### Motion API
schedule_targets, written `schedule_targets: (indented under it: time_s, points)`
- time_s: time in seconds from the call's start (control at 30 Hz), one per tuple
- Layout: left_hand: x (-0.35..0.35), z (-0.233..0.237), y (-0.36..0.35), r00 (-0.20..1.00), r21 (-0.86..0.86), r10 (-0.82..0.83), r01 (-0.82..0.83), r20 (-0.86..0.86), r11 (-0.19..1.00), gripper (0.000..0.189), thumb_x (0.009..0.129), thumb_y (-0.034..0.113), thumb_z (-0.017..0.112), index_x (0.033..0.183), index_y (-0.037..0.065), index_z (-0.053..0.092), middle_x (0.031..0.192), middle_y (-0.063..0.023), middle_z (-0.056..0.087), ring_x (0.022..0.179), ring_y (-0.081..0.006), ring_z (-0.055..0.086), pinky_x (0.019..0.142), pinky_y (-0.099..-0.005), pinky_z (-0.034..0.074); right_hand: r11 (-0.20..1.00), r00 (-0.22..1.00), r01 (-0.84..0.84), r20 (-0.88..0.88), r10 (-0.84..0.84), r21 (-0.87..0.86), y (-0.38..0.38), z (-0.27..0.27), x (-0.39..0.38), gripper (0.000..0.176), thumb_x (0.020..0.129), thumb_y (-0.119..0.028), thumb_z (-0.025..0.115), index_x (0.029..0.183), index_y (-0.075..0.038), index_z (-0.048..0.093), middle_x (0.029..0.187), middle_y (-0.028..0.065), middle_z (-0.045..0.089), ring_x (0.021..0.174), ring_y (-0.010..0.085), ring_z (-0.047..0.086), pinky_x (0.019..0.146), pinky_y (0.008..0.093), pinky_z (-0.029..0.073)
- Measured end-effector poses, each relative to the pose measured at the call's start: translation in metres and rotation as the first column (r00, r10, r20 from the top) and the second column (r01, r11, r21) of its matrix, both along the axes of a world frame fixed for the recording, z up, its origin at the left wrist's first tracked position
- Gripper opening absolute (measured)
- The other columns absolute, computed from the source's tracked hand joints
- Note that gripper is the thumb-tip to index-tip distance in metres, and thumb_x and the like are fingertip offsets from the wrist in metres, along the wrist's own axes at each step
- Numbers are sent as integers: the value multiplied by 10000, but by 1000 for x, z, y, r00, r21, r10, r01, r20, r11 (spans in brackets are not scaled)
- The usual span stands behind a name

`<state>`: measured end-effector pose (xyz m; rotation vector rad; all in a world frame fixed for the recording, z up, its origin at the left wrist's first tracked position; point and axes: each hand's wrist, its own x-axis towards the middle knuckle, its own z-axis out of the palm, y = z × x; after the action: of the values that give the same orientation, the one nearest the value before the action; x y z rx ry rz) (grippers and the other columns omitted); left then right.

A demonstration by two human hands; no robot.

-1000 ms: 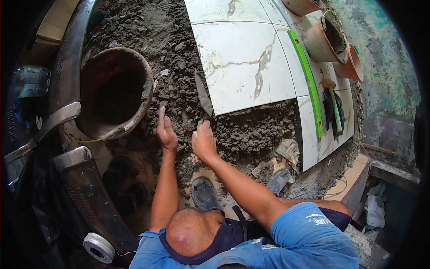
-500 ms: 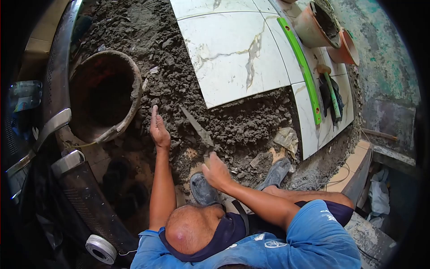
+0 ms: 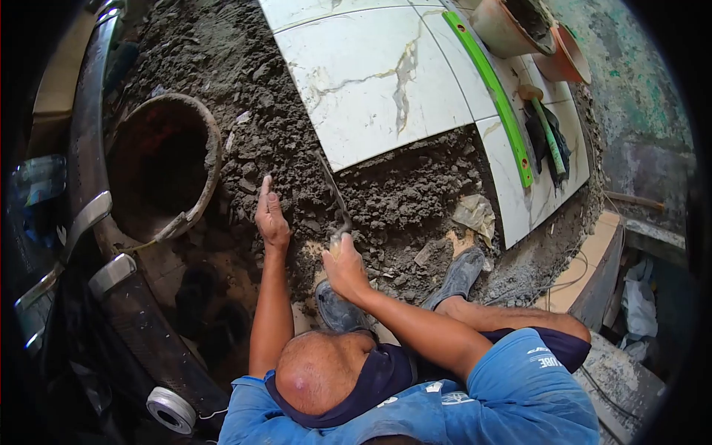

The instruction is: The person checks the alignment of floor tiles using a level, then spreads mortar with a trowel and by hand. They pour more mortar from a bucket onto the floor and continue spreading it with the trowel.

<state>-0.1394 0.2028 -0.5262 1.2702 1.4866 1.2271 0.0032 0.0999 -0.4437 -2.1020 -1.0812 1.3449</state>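
Note:
My right hand grips the handle of a trowel, whose narrow blade stands on edge in the grey mortar bed, pointing towards the near edge of a white marbled tile. My left hand rests flat on the mortar with fingers together, a hand's width left of the trowel. It holds nothing. An empty, mortar-caked bucket sits to the left of that hand.
A green spirit level lies across the laid tiles, with a rubber mallet and two orange buckets further right. My shoes stand in the mortar near a crumpled paper scrap. A dark motorcycle part borders the left.
My right hand pushed the trowel forward at the tile edge, pulled back towards me, and now turns the blade onto its edge. My left hand stayed flat on the mortar.

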Motion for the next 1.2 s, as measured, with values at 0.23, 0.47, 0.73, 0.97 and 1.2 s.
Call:
schedule_targets:
  time_s: [0.23,0.47,0.73,0.97,1.2]
  points:
    - [7,3,-10,999,0,-46,46,17,999,500,1052,271,372,1385,-97,429,1410,-218,483,1328,-289,442,1115,-358,308,974,979,-188,57,197,-128,-59,6,102,405,860,-293,612,1089,-3,447,890,320,609,881,497,592,773,530,471]
    - [13,-2,-27,995,-27,-91,92,30,995,516,1051,292,381,1399,-87,416,1423,-206,473,1339,-289,432,1119,-364,309,920,910,299,-216,-355,-253,-70,2,167,222,905,-211,595,970,-51,456,728,54,546,492,129,555,438,317,469]
    - [60,14,-4,956,31,-251,258,-155,966,490,1025,261,439,1381,-75,450,1403,-220,496,1325,-312,454,1102,-381,331,608,416,769,-569,-709,-195,17,42,144,165,940,-233,521,937,-128,394,756,38,501,547,133,514,458,304,466]
    - [60,23,7,964,12,-256,257,-66,966,477,1032,249,422,1392,-63,444,1410,-211,491,1325,-306,453,1110,-379,320,305,125,941,-687,-716,-146,135,28,105,208,909,-187,513,967,-72,349,790,59,479,591,155,515,497,332,499]
    - [40,20,-1,977,-37,-209,208,-39,977,466,1040,213,393,1409,-71,413,1422,-201,479,1331,-278,447,1112,-362,318,241,50,945,-630,-775,-221,172,8,112,217,919,-183,464,1027,-33,349,855,95,464,618,192,537,511,355,503]
